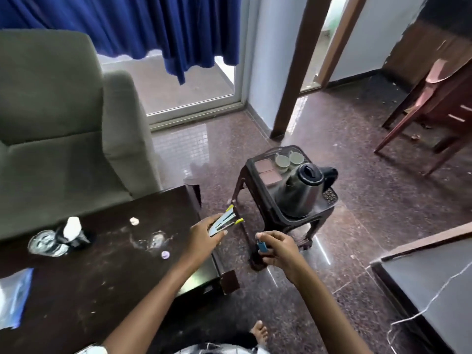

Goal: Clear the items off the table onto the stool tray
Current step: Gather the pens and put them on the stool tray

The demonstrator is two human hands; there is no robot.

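Grey metal with yellow tips, the stapler-like tool (pixel 224 222) lay in the left hand (pixel 207 233), fingers curled under its rear half and the thumb on top, held in the air past the bench (pixel 115 251) edge. The right hand (pixel 278 247) pinched a small blue lighter (pixel 262 247) between thumb and curled fingers, low over the floor. Both sat short of the stool tray (pixel 264 192), where a steel kettle (pixel 301 190) and two cups (pixel 282 160) already took up most of the room.

The tool looked stiff and fairly light, but its two arms stood apart at the front, so I judged a grip across the body safer than one at the tips. The lighter seemed light, smooth and easy to drop; a pinch round its middle should do. On the bench a glass ashtray (pixel 46 242), probably heavy and breakable, a white bottle (pixel 72 227) and a limp plastic bag (pixel 12 297) were left
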